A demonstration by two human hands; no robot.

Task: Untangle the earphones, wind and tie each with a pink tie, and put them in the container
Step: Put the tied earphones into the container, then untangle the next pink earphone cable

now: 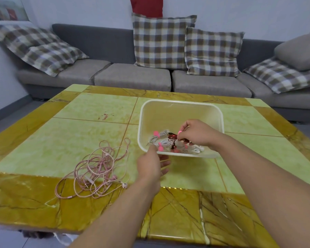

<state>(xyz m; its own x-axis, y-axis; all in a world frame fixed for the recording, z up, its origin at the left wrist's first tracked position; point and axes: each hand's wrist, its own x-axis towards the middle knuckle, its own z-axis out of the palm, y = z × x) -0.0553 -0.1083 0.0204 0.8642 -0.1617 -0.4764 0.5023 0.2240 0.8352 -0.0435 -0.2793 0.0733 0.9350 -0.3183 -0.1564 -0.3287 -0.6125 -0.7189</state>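
Your left hand (151, 163) is gripping the near rim of the translucent white plastic container (182, 106) while your right hand (198, 134) is reaching inside, pinching a pink tie on the dark red earphone bundle (173, 138) among tied white ones. You seem to be depositing it. Next comes the tangled pink earphones (97, 170), lying on the yellow-green marble surface (97, 108) just left of your left hand.

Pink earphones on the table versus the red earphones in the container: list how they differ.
The pink earphones lie loose and tangled on the table; the red earphones sit inside the container. The pink earphones spread wide with no tie visible; the red earphones are bunched small, with a pink tie at the right hand. No hand touches the pink earphones, while the right hand pinches at the red ones. Both are wired.
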